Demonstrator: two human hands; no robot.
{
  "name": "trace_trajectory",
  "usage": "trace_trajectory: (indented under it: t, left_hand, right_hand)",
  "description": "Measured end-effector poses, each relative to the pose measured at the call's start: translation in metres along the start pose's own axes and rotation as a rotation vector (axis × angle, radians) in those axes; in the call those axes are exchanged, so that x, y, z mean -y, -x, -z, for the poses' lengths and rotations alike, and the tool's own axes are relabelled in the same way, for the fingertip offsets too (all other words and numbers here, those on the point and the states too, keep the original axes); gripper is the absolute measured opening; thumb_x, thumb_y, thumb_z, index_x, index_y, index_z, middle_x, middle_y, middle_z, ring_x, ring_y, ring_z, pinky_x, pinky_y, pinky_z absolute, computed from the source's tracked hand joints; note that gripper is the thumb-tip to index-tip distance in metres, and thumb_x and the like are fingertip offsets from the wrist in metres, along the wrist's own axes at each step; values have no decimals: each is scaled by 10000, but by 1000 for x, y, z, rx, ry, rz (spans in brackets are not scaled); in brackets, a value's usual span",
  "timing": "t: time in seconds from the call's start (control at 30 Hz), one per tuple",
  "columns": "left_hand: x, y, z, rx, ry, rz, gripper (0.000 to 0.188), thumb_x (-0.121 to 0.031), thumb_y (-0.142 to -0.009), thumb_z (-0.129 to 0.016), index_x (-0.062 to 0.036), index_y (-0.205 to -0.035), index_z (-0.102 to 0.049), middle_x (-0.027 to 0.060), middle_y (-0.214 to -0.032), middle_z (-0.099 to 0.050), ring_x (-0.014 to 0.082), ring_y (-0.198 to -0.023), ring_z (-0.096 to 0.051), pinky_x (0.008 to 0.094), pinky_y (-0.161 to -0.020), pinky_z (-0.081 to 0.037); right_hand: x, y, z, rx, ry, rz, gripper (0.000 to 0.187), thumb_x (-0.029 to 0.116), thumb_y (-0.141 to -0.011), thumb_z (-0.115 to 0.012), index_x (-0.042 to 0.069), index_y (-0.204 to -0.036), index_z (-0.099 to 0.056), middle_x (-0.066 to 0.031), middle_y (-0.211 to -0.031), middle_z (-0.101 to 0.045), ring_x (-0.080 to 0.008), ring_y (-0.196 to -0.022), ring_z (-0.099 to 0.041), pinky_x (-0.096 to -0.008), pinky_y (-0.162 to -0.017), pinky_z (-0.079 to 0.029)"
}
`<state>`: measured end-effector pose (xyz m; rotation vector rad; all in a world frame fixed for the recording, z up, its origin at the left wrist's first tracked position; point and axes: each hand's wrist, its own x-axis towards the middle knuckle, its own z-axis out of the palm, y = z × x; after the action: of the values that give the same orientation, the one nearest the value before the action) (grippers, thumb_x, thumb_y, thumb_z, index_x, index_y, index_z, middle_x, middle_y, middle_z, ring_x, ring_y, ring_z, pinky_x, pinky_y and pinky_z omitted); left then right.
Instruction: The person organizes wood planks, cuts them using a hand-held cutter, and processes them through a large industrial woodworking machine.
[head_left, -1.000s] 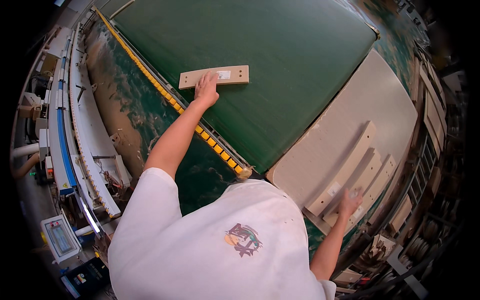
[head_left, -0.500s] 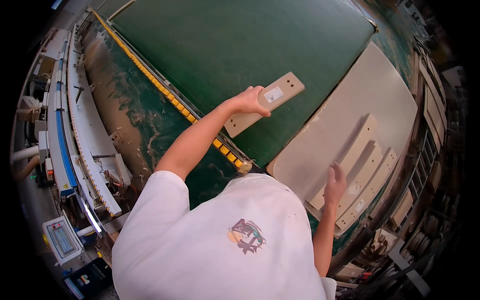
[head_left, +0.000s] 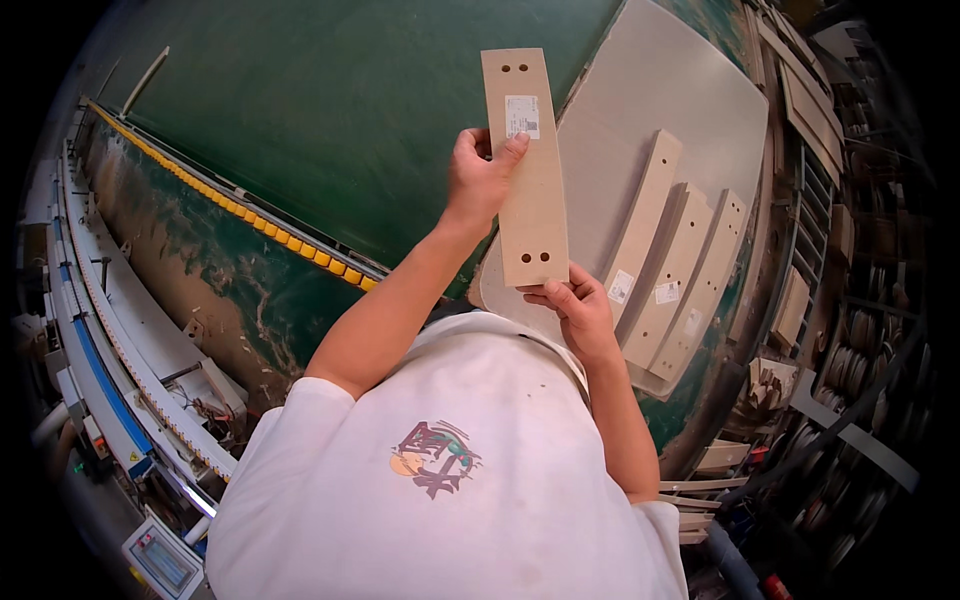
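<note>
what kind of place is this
Probably a woodworking or furniture workshop: the left hand and right hand hold a drilled board, similar boards lie on a flat panel, and a long machine runs along the left side.

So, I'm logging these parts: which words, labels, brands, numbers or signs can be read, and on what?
No text is legible enough to quote.
White label on the held board: too small.
White labels on three boards at right: too small.
Shirt print: stylised, no clear words.
Screen: blurred.
Yellow machine sign: too small.
</note>
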<state>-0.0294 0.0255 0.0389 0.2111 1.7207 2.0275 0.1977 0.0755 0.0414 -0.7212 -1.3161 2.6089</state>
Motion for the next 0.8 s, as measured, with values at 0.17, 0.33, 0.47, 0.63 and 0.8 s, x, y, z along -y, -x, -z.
trace_trajectory:
  t: [0.17,0.33,0.47,0.63,0.8]
  left_hand:
    - [-10,5,-8,24,63,-30,545,-317,-933,-815,63,-1195,-525,106,-1047,-653,131,-889,-649,288,-769,-565]
    - [-18,9,-11,-3,79,-109,571,-331,-930,-821,60,-1205,-509,102,-1063,-651,118,-895,-640,280,-773,-558]
    - [-20,8,-8,4,73,-109,582,-326,-941,-813,65,-1234,-498,108,-1108,-650,129,-961,-646,281,-838,-551]
    - [-19,9,-4,-23,70,-118,568,-317,-943,-812,60,-1230,-499,110,-1111,-652,130,-964,-646,283,-840,-551]
    - [-14,11,-8,-102,106,-164,558,-335,-928,-825,39,-1197,-510,94,-1055,-659,120,-889,-638,283,-775,-550]
  right_hand:
    - [-1,6,0,-68,-3,45,371,207,-1017,-697,-49,-1283,-662,-139,-1167,-747,-240,-1064,-738,-367,-913,-589]
    - [-9,5,9,-155,3,90,332,256,-1016,-709,-47,-1154,-715,-154,-1073,-770,-259,-965,-769,-375,-848,-609]
    - [-10,2,8,-173,30,110,337,274,-1006,-724,-48,-1107,-724,-160,-1023,-777,-264,-923,-777,-376,-826,-616]
    - [-12,1,7,-180,32,98,348,280,-1006,-724,-58,-1088,-716,-169,-1007,-777,-271,-919,-777,-377,-826,-618]
    - [-11,-4,-4,-169,-104,14,449,356,-1025,-688,-81,-1129,-681,-198,-1020,-768,-281,-936,-769,-383,-834,-615]
